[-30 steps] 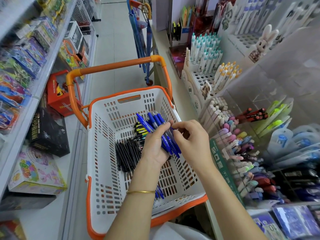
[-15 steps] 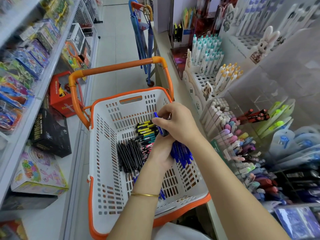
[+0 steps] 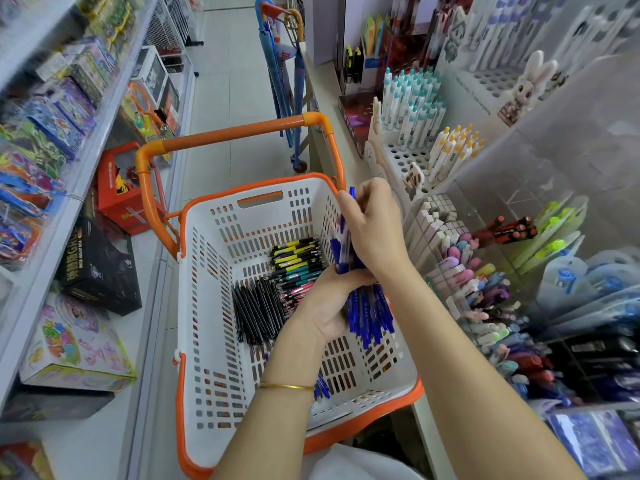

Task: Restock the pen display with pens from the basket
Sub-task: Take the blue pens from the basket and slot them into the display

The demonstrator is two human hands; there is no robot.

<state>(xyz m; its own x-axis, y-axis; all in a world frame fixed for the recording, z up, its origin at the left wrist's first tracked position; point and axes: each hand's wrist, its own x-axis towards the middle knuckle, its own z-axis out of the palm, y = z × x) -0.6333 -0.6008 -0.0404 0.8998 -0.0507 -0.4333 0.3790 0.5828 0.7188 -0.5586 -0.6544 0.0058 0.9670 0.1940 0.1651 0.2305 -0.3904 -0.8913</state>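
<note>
While left hand [image 3: 329, 303] and right hand [image 3: 375, 230] grip one blue-pen bundle [image 3: 370, 315], one basket [image 3: 207, 306] sits below.

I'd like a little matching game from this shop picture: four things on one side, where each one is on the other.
Things:
1. bundle of blue pens
2. black pens
3. teal-topped pens
4. gold bracelet

Places:
A. standing in the white holder
B. round the left wrist
C. gripped by the left hand and right hand
D. lying on the floor of the basket

Pairs: 1-C, 2-D, 3-A, 4-B.
</note>
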